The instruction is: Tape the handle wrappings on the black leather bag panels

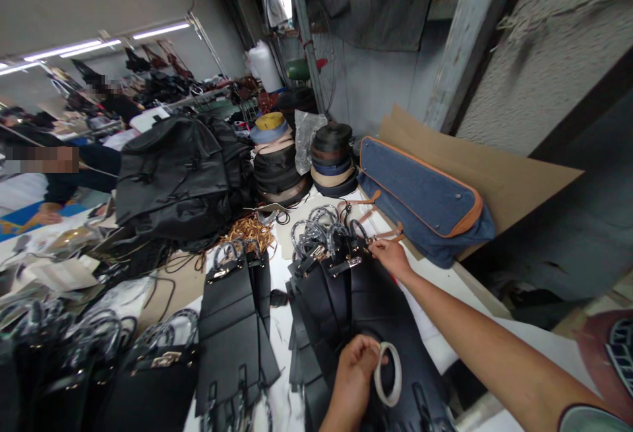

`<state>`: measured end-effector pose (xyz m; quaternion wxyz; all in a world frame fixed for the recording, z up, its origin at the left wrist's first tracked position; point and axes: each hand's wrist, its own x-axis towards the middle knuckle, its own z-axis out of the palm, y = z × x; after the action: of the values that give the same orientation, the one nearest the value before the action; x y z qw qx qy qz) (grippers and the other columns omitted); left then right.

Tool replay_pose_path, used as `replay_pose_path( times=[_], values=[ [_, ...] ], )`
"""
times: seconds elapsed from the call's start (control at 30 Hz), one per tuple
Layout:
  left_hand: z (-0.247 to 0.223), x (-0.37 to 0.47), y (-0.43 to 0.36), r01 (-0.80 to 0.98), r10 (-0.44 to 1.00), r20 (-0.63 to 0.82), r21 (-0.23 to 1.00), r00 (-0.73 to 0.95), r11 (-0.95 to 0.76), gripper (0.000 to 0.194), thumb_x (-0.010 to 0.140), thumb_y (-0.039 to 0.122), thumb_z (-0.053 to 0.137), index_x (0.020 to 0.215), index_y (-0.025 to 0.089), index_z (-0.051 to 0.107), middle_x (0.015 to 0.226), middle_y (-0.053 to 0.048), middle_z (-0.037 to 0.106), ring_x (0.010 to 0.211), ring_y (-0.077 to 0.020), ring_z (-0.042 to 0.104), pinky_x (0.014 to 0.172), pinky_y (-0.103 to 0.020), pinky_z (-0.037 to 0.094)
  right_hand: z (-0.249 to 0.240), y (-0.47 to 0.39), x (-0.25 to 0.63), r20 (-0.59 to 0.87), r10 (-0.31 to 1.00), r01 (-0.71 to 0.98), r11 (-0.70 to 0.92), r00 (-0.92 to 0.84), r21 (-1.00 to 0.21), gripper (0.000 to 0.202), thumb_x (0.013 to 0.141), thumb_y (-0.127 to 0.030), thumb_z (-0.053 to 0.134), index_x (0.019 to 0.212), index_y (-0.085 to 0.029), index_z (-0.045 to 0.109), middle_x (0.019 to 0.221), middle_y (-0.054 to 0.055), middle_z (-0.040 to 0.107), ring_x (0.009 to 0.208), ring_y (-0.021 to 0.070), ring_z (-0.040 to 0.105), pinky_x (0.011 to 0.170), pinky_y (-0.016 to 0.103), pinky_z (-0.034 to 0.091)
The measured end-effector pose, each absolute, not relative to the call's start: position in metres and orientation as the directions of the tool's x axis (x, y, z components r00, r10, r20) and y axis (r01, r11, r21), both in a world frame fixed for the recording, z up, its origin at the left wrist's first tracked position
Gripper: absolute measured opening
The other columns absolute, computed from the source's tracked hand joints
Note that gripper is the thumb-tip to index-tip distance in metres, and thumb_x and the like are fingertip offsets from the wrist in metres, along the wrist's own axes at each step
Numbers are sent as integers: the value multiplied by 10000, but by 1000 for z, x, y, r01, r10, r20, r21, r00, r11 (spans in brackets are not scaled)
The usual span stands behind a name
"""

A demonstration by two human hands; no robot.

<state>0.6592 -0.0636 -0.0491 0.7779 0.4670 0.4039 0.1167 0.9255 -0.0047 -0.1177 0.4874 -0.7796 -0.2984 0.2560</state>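
Note:
In the head view my left hand [357, 369] is closed on a roll of pale tape [396, 389], which hangs upright from its fingertips. Below it lies a black bag panel [380, 313] with a dark handle at its top. Near that panel's top edge, my right hand [393, 255] is pinched at the base of the handle [357, 226]; what lies between the fingertips is too small to make out. More black panels [316, 293] overlap to the left, their looped handles [321, 221] wrapped in clear plastic.
Further stacks of black panels [230, 313] lie left. Rolls of strap [332, 155] stand behind, beside a big black bag [173, 175]. A blue bag with orange trim [415, 185] leans on cardboard [514, 175] at right. Another person's hand [47, 214] is at far left.

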Motion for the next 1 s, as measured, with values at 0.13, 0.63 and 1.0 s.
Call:
replay_pose_path(
  times=[0.13,0.63,1.0],
  values=[
    [-50,660,-66,209,576,-501,842,646,497,280,773,430,636,742,152,618,708,-29,654,669,-146,524,671,-268,356,-112,-8,921,-74,730,287,-357,679,-889,270,726,-450,594,740,-220,734,697,18,725,705,217,664,643,289,437],
    [10,632,-58,228,654,24,927,757,-299,159,874,255,518,794,206,646,853,-33,651,886,-186,562,852,-327,398,33,-85,853,202,543,456,-387,815,-801,314,782,-493,598,711,-201,688,743,26,718,700,200,628,672,291,425],
    [79,541,-63,-20,680,182,971,710,-239,134,835,251,528,787,199,642,766,-19,625,768,-158,569,729,-281,394,181,-79,720,639,602,863,-190,480,-469,188,826,-384,619,730,-227,661,752,-16,691,722,151,646,711,253,434]
  ],
)
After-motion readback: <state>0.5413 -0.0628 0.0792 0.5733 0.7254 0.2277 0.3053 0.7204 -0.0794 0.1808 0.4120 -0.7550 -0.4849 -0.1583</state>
